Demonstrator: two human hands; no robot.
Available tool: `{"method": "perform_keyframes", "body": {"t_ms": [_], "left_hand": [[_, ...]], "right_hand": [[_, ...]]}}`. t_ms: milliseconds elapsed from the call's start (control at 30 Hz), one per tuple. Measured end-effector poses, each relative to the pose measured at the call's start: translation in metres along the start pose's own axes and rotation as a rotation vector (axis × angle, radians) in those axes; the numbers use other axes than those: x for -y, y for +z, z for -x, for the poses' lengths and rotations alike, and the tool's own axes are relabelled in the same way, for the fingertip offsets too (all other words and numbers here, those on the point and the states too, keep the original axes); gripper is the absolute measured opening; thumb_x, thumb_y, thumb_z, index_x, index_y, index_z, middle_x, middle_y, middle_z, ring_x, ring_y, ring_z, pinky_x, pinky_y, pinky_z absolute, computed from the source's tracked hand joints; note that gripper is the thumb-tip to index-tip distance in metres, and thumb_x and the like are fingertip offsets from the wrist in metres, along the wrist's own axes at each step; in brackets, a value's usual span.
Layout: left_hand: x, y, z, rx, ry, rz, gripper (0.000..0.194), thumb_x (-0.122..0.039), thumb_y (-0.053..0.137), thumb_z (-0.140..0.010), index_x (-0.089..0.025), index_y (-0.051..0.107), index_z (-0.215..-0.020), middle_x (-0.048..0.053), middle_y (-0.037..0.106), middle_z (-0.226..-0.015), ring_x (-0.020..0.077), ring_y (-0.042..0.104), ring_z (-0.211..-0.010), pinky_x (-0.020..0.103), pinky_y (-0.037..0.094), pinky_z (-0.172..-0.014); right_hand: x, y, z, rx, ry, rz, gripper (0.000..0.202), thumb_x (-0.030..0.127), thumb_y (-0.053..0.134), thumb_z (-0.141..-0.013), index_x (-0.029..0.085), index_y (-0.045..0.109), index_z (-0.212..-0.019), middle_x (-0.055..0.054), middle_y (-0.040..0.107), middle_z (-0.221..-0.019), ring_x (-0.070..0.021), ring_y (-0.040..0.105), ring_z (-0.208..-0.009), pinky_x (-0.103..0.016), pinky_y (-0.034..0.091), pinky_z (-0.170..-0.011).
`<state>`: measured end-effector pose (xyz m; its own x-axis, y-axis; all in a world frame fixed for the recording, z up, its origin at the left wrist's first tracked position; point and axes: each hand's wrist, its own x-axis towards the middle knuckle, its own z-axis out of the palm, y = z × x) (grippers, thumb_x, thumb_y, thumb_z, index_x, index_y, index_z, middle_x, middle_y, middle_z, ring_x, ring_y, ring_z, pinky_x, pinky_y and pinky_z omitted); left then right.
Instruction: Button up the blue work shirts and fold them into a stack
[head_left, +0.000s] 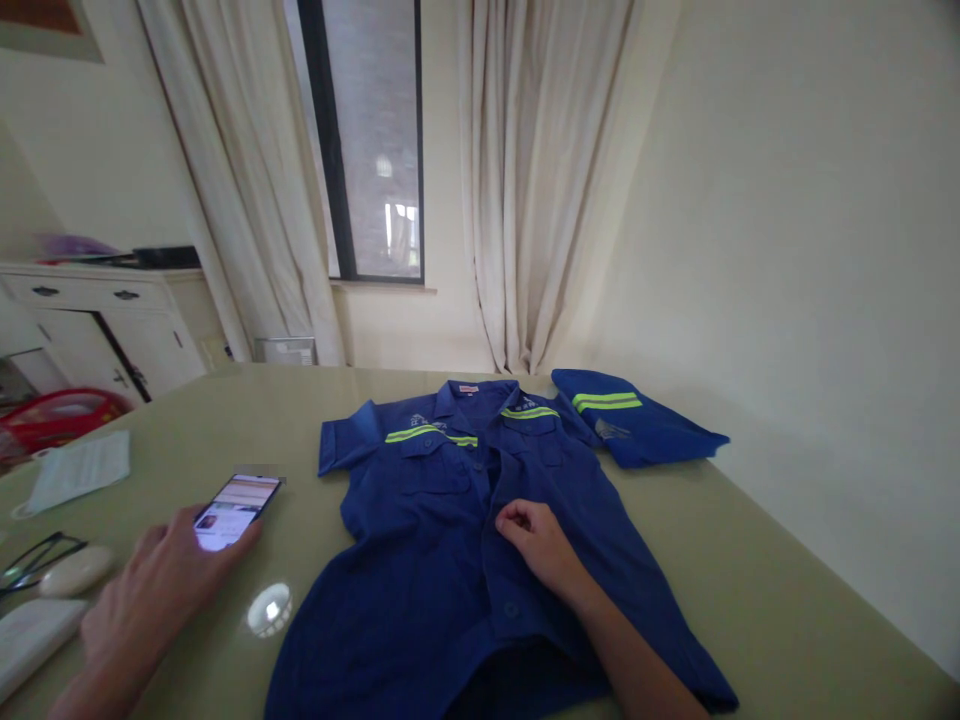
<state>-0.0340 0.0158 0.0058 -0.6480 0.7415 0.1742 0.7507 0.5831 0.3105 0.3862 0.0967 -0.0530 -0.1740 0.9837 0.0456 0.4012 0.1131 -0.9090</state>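
A dark blue short-sleeved work shirt (405,570) with yellow-green reflective stripes lies spread face up on the table, collar at the far side. At its front placket my right hand (546,548) is closed, thumb and forefinger pinched at the cloth edge; what lies between the fingertips is largely hidden. One button shows lower on the placket. Left of the shirt, my left hand (161,580) grips a smartphone (238,508) by its sides. The phone's screen is lit and faces up, tilted at the table surface.
A folded blue garment (652,430) with a reflective stripe lies at the back right by the wall. On the left are a face mask (81,468), glasses (41,560), a pale rounded object (77,572) and a white box-like object (34,635). The glossy table (787,610) reflects light.
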Motion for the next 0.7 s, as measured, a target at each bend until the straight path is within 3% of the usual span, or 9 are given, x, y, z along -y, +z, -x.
{"method": "perform_keyframes", "body": {"t_ms": [100, 233, 367, 433, 500, 567, 633, 700], "left_hand": [[-0.002, 0.0, -0.001, 0.13, -0.033, -0.167, 0.076, -0.073, 0.047, -0.081, -0.018, 0.054, -0.134, 0.017, 0.062, -0.128, 0.0376, 0.069, -0.101, 0.041, 0.051, -0.078], [0.004, 0.005, -0.004, 0.076, 0.015, -0.202, 0.072, -0.067, 0.049, -0.082, -0.013, 0.059, -0.127, 0.018, 0.066, -0.118, 0.0394, 0.065, -0.109, 0.042, 0.05, -0.082], [0.014, 0.015, -0.01, 0.016, 0.018, -0.259, 0.072, -0.072, 0.048, -0.082, -0.015, 0.064, -0.122, 0.02, 0.062, -0.129, 0.0468, 0.056, -0.122, 0.051, 0.049, -0.089], [0.009, 0.017, -0.008, -0.014, -0.006, -0.261, 0.069, -0.073, 0.046, -0.082, -0.017, 0.065, -0.119, 0.018, 0.061, -0.131, 0.048, 0.054, -0.124, 0.055, 0.047, -0.092], [-0.012, 0.016, 0.002, -0.085, 0.063, -0.198, 0.064, -0.068, 0.046, -0.085, -0.018, 0.064, -0.122, 0.017, 0.061, -0.133, 0.0474, 0.053, -0.124, 0.057, 0.046, -0.094], [-0.05, 0.014, 0.026, -0.121, 0.274, -0.022, 0.058, -0.059, 0.045, -0.091, -0.016, 0.063, -0.126, 0.018, 0.062, -0.132, 0.0431, 0.057, -0.121, 0.052, 0.046, -0.096], [-0.098, 0.015, 0.06, 0.073, 0.529, 0.269, 0.049, -0.05, 0.041, -0.096, -0.017, 0.067, -0.119, 0.013, 0.071, -0.116, 0.0304, 0.067, -0.104, 0.04, 0.049, -0.093], [-0.147, 0.021, 0.096, 0.297, 0.697, 0.45, 0.041, -0.05, 0.044, -0.096, -0.022, 0.073, -0.107, 0.007, 0.075, -0.101, 0.0256, 0.069, -0.091, 0.035, 0.049, -0.084]], "right_hand": [[0.0, 0.001, -0.001, 0.002, -0.011, -0.03, 0.02, 0.034, 0.064, -0.078, 0.017, 0.072, -0.076, -0.001, 0.064, -0.067, -0.0152, 0.055, -0.064, -0.025, 0.039, -0.059], [-0.001, 0.001, -0.001, 0.003, -0.022, -0.051, 0.021, 0.035, 0.064, -0.078, 0.016, 0.072, -0.076, -0.001, 0.064, -0.066, -0.0151, 0.055, -0.064, -0.025, 0.039, -0.061], [-0.001, 0.0, -0.001, 0.012, -0.033, -0.085, 0.02, 0.034, 0.064, -0.078, 0.016, 0.072, -0.077, -0.001, 0.064, -0.066, -0.0149, 0.055, -0.064, -0.026, 0.04, -0.061], [0.0, -0.001, 0.0, 0.005, -0.04, -0.099, 0.019, 0.033, 0.065, -0.078, 0.016, 0.073, -0.078, -0.001, 0.064, -0.067, -0.0148, 0.055, -0.064, -0.025, 0.04, -0.061], [0.001, -0.001, 0.0, -0.006, -0.055, -0.1, 0.018, 0.032, 0.065, -0.078, 0.016, 0.073, -0.078, -0.001, 0.065, -0.067, -0.0148, 0.056, -0.064, -0.025, 0.04, -0.061], [0.004, -0.001, 0.0, -0.012, -0.062, -0.1, 0.017, 0.03, 0.065, -0.078, 0.015, 0.074, -0.078, -0.001, 0.066, -0.067, -0.0148, 0.056, -0.064, -0.025, 0.041, -0.061], [0.007, -0.001, 0.0, -0.018, -0.048, -0.105, 0.016, 0.028, 0.065, -0.078, 0.015, 0.074, -0.077, -0.001, 0.067, -0.066, -0.0147, 0.057, -0.064, -0.024, 0.041, -0.061], [0.01, -0.001, 0.001, -0.019, -0.033, -0.116, 0.016, 0.029, 0.065, -0.077, 0.015, 0.074, -0.075, 0.0, 0.067, -0.065, -0.0146, 0.056, -0.063, -0.024, 0.04, -0.06]]}}
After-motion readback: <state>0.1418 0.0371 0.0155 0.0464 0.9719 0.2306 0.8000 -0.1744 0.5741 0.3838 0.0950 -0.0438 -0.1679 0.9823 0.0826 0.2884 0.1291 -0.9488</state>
